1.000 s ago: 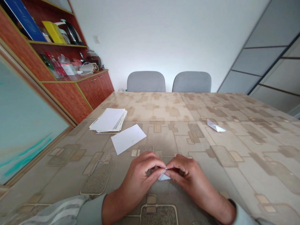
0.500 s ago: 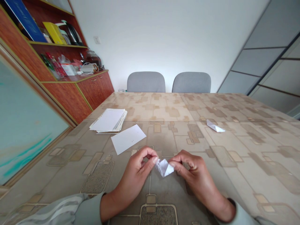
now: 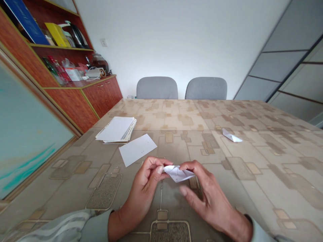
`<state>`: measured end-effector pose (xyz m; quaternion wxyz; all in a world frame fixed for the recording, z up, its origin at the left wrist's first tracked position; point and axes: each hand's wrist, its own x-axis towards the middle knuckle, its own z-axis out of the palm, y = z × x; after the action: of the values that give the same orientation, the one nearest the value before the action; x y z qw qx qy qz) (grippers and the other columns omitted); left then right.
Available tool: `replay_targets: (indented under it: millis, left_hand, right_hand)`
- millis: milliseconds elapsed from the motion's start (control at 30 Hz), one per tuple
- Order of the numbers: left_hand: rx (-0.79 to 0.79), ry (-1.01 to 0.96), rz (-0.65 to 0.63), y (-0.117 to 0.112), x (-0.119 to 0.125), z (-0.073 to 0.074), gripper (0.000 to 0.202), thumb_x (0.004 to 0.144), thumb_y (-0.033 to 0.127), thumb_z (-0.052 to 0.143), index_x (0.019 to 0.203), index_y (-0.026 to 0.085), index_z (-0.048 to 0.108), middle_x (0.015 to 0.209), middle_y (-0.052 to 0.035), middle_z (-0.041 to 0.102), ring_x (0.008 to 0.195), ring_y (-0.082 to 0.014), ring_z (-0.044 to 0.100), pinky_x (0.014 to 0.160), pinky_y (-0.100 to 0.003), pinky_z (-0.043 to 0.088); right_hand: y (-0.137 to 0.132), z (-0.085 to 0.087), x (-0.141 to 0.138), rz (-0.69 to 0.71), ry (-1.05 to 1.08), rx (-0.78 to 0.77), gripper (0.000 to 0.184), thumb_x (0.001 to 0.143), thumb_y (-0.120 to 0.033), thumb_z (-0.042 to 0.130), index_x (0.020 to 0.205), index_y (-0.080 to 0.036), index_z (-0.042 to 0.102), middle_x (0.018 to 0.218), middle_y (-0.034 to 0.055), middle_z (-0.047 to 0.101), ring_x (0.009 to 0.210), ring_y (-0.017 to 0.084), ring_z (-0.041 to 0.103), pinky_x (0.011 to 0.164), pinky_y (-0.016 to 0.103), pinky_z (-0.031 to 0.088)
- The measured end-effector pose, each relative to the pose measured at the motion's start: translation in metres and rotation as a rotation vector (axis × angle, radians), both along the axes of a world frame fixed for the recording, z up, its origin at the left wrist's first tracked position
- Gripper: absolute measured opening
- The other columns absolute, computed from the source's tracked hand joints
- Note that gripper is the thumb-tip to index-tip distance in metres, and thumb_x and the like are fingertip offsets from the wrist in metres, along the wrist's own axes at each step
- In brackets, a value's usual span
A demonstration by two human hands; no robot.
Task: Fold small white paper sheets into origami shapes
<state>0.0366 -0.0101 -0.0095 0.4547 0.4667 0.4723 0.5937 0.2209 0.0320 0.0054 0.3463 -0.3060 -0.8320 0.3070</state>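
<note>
A small folded white paper, boat-like with pointed ends, is held above the table in front of me. My left hand pinches its left tip between thumb and fingers. At the paper's upper right edge, the index finger of my right hand touches it. The right thumb stands apart, below the paper, so that hand is open. Farther off to the right lies another folded white paper of similar shape.
A stack of paper sheets lies at the left, with a single white sheet beside it. The patterned table reaches back to two grey chairs. A wooden cabinet with shelved items stands at the left.
The folded paper has turned and flattened from an opened-up shape into a wider, pointed one. My right thumb has come away from it, while my left hand keeps its pinch.
</note>
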Motion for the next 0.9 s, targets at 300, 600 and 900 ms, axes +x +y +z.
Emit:
replay_targets:
  millis: [300,600,900]
  left_hand:
    - [-0.010,-0.022,-0.166,-0.003,-0.004,-0.002,0.016,0.097,0.036,0.050,0.096,0.020,0.053,0.109,-0.0065,0.063,0.104,-0.0193,0.062,0.091,-0.034,0.052]
    - [0.018,0.182,-0.059,0.008,0.000,-0.001,0.018,0.076,0.020,0.072,0.086,0.018,0.057,0.074,0.0015,0.064,0.070,-0.0134,0.063,0.065,-0.021,0.049]
    - [0.016,0.213,-0.075,0.010,-0.008,-0.001,0.019,0.074,0.020,0.074,0.090,0.018,0.065,0.074,-0.0010,0.070,0.068,-0.0146,0.065,0.061,-0.022,0.051]
  right_hand:
    - [0.006,-0.006,-0.001,-0.083,0.094,-0.036,0.014,0.088,-0.024,0.065,0.076,-0.020,0.059,0.071,-0.0002,0.061,0.066,0.014,0.059,0.060,0.024,0.043]
    - [0.005,-0.004,-0.005,-0.062,0.125,-0.138,0.007,0.084,-0.016,0.067,0.084,-0.022,0.062,0.075,-0.0028,0.066,0.067,0.012,0.062,0.061,0.020,0.045]
    - [0.015,-0.009,0.004,0.003,0.163,-0.318,0.008,0.084,-0.026,0.068,0.091,-0.023,0.070,0.070,-0.0036,0.070,0.063,0.011,0.063,0.059,0.021,0.046]
